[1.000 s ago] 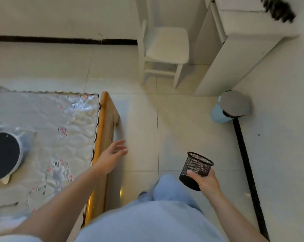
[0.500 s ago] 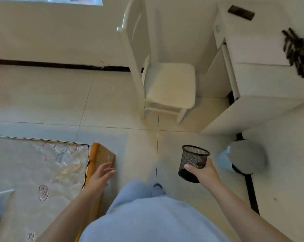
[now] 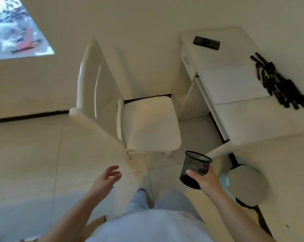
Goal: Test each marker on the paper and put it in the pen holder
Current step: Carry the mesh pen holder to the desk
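**Holder in right hand; markers lie on desk**

The right hand [image 3: 206, 179] grips the black mesh holder [image 3: 195, 169] low and right of centre, fingers curled round its lower wall, above the floor. The holder tilts slightly and appears empty, though blur limits certainty. The left hand [image 3: 105, 181] hangs free at lower centre, fingers spread and relaxed, holding nothing. A pile of black markers [image 3: 278, 84] lies on the white desk [image 3: 252, 119] at upper right, just beside a sheet of paper [image 3: 231, 84]. A white chair [image 3: 147, 123] stands at centre, left of the desk.
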